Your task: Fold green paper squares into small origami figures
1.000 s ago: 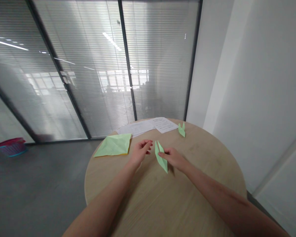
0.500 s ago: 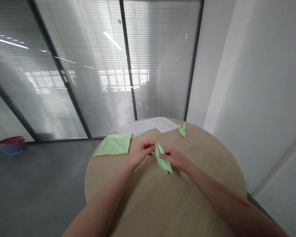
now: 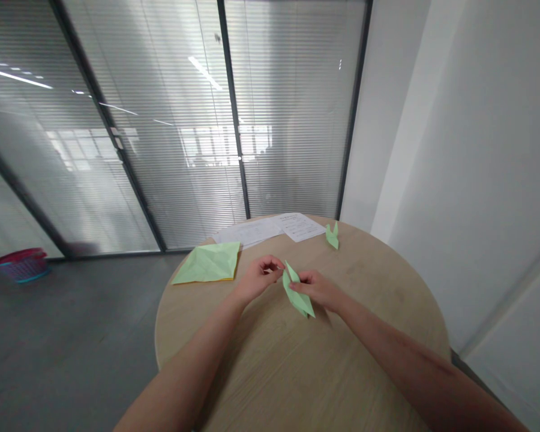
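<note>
Round and pale, the wooden table (image 3: 274, 366) fills the near part of my head-camera view, bare where the two forearms reach in over it. Between the hands, above the table's middle, I have the folded paper (image 3: 302, 301), green and narrow, tilted, its points upward; I can't tell whether its lower end touches the wood. My right hand (image 3: 323, 292) grips its side, thumb in front and fingers behind, probably to keep the folds steady. My left hand (image 3: 257, 279) has thumb and forefinger drawn together at the left upper point, in what I take to be a pinch; the other fingers are curled, likely to stay clear of the paper.

Beyond, to the left, a green sheet (image 3: 210, 263) lies over a yellow edge (image 3: 227, 279), seemingly set aside to leave working room. Past it, white papers (image 3: 300, 227) overlap at the far rim, with a small green figure (image 3: 332, 237) standing just beside them. Further off, a basket (image 3: 22, 267) sits on the floor (image 3: 85, 336) below the blinds (image 3: 292, 120).
</note>
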Demonstrator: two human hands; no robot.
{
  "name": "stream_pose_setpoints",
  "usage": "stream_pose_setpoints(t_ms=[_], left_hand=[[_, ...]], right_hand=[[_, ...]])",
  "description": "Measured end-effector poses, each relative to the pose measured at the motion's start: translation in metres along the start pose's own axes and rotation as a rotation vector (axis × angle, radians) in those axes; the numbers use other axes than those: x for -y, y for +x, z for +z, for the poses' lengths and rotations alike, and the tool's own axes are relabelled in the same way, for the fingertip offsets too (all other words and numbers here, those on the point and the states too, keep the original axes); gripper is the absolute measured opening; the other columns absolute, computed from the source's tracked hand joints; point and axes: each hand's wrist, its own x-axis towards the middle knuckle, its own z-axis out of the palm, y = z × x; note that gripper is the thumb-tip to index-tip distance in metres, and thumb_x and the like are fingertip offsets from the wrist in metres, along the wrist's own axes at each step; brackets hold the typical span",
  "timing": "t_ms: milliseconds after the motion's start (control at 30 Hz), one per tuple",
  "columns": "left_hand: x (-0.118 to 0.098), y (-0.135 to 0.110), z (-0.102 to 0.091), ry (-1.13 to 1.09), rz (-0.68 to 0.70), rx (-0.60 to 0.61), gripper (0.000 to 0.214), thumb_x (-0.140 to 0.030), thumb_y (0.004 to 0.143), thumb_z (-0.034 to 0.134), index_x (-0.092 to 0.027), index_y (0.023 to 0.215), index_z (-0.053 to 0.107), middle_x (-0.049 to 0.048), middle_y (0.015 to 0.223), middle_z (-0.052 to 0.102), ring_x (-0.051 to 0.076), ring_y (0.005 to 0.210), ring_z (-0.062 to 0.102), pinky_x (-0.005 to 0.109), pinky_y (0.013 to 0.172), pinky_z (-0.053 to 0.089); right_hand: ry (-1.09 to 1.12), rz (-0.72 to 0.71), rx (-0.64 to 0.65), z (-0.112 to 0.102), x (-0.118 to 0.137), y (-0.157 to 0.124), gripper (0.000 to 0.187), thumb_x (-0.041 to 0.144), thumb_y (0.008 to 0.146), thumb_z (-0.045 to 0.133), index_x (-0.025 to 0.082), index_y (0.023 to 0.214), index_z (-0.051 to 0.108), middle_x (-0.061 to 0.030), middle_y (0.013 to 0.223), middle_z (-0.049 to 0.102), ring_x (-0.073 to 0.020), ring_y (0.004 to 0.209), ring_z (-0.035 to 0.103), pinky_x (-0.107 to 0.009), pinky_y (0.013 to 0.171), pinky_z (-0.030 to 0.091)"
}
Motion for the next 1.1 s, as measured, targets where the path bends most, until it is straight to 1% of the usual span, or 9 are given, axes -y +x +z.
stream_pose_setpoints(t_ms=[133,300,467,533,667,767,867,1000,1100], left_hand=[[-0.001,-0.001,-0.001,0.096,0.042,-0.05,0.017,-0.032,0.078,0.067,-0.016,0.084,0.07,0.0049,0.083,0.068,0.015,0.072,0.059,0.025,0.064,0.046],[-0.002,-0.002,0.002,0.073,0.02,-0.067,0.023,-0.036,0.08,0.065,-0.016,0.091,0.072,0.0062,0.086,0.07,0.015,0.07,0.06,0.027,0.063,0.047],[0.003,0.001,0.005,0.093,0.005,-0.142,0.02,-0.035,0.076,0.07,-0.016,0.082,0.073,0.0058,0.08,0.071,0.016,0.069,0.06,0.027,0.063,0.048],[0.005,0.002,0.007,0.059,-0.012,-0.172,0.02,-0.035,0.074,0.071,-0.016,0.079,0.073,0.005,0.076,0.07,0.015,0.065,0.059,0.027,0.061,0.047],[0.005,0.003,0.01,-0.101,-0.052,-0.23,0.023,-0.035,0.07,0.074,-0.015,0.08,0.069,0.0021,0.069,0.065,0.013,0.061,0.056,0.025,0.056,0.047],[0.002,0.003,0.012,-0.155,-0.068,-0.236,0.026,-0.035,0.068,0.075,-0.015,0.083,0.068,0.0009,0.069,0.064,0.012,0.06,0.055,0.024,0.054,0.046],[0.0,0.003,0.014,-0.163,-0.051,-0.22,0.026,-0.036,0.07,0.074,-0.015,0.083,0.066,0.0008,0.071,0.063,0.012,0.061,0.055,0.023,0.053,0.045],[0.0,0.003,0.016,-0.106,-0.006,-0.208,0.021,-0.035,0.074,0.07,-0.016,0.08,0.064,-0.0001,0.069,0.06,0.011,0.061,0.053,0.023,0.052,0.045],[0.003,0.005,0.015,-0.075,0.022,-0.261,0.019,-0.034,0.075,0.068,-0.016,0.08,0.064,0.0,0.071,0.06,0.011,0.061,0.052,0.022,0.051,0.044]], right_hand=[[-0.02,-0.037,-0.047,-0.001,-0.001,0.002,0.04,0.052,0.077,0.065,0.012,0.081,0.069,-0.0027,0.07,0.061,-0.0136,0.065,0.05,-0.025,0.063,0.037],[-0.071,-0.106,-0.098,-0.001,0.0,0.003,0.039,0.05,0.08,0.062,0.012,0.079,0.068,-0.0018,0.069,0.059,-0.0132,0.065,0.049,-0.025,0.063,0.037],[-0.14,-0.125,-0.136,0.002,-0.001,0.005,0.037,0.049,0.08,0.061,0.013,0.078,0.067,-0.0021,0.069,0.058,-0.0137,0.065,0.049,-0.024,0.061,0.037],[-0.165,-0.127,-0.147,0.003,-0.003,0.006,0.037,0.05,0.081,0.06,0.013,0.078,0.067,-0.0021,0.068,0.058,-0.0139,0.065,0.049,-0.024,0.06,0.037],[-0.172,-0.127,-0.146,0.004,-0.005,0.007,0.035,0.048,0.081,0.06,0.014,0.078,0.066,-0.0013,0.067,0.056,-0.0136,0.063,0.048,-0.024,0.059,0.036],[-0.186,-0.127,-0.156,0.004,-0.006,0.007,0.034,0.048,0.08,0.061,0.014,0.075,0.065,-0.0008,0.065,0.054,-0.0133,0.062,0.047,-0.024,0.058,0.035],[-0.203,-0.129,-0.168,0.004,-0.006,0.007,0.035,0.048,0.08,0.061,0.014,0.072,0.063,-0.0005,0.064,0.053,-0.0129,0.061,0.045,-0.024,0.057,0.033],[-0.201,-0.15,-0.168,0.004,-0.007,0.007,0.035,0.048,0.082,0.059,0.015,0.071,0.06,0.0005,0.064,0.049,-0.0118,0.06,0.043,-0.024,0.056,0.032],[-0.21,-0.176,-0.161,0.004,-0.008,0.007,0.036,0.048,0.084,0.057,0.015,0.07,0.057,0.0013,0.063,0.046,-0.011,0.059,0.04,-0.023,0.055,0.03]])
